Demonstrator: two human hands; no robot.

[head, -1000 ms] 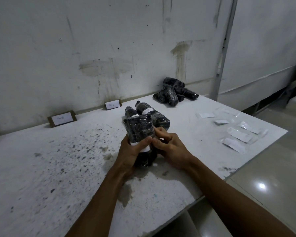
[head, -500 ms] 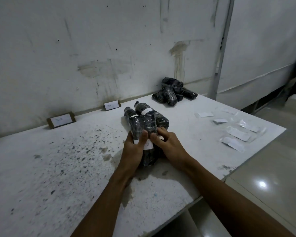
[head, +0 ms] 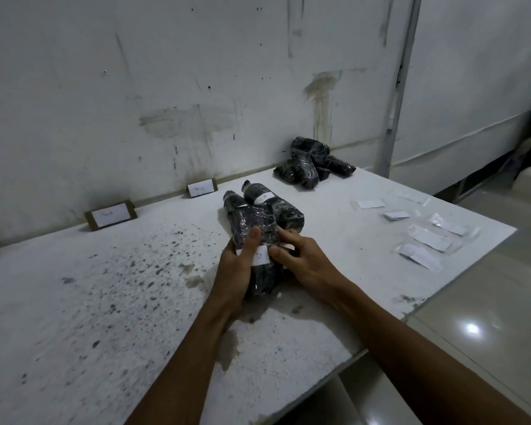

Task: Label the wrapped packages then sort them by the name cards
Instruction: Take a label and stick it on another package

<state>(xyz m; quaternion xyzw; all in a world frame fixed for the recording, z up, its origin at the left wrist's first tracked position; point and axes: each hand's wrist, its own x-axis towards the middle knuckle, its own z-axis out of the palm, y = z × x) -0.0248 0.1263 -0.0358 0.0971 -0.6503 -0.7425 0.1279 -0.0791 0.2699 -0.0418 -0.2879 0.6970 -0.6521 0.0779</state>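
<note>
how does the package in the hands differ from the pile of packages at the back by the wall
The held package carries a white label and is gripped by the left hand and right hand. The back pile shows no labels and lies untouched near the wall. Both are dark and plastic-wrapped.

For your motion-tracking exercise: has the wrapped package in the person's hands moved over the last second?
Yes. The held package has come down toward the table, now lower against the two labelled packages lying behind it.
</note>
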